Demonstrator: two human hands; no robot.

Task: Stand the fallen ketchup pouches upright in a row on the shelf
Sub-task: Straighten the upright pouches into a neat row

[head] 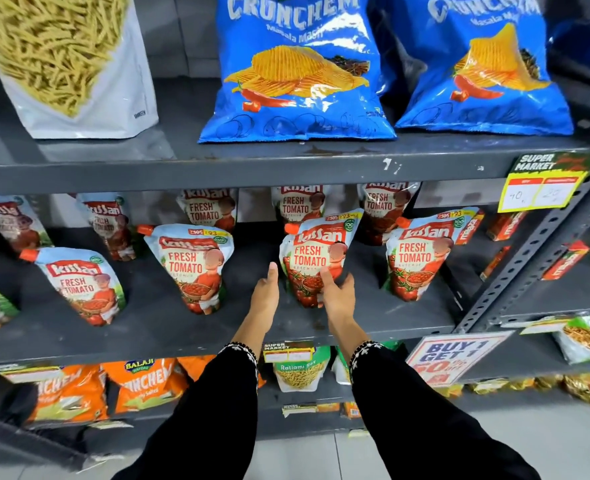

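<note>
Several red-and-white ketchup pouches stand upright on the grey middle shelf point(168, 327), in a front row and a back row. My right hand point(336, 294) grips the lower right side of the centre front pouch point(312, 258), thumb across its front. My left hand point(265, 292) is open just left of that pouch, thumb up, not touching it. Other front pouches stand to the left point(193, 265), far left point(82, 285) and right point(416, 258). More pouches point(297, 202) stand behind, their tops hidden by the shelf above.
Blue chip bags point(297, 67) and a white snack bag point(71, 64) fill the shelf above. Orange chip bags point(141, 382) sit on the shelf below. A perforated metal upright point(529, 258) and small red cartons point(504, 226) bound the right side. Price tags point(543, 188) hang from shelf edges.
</note>
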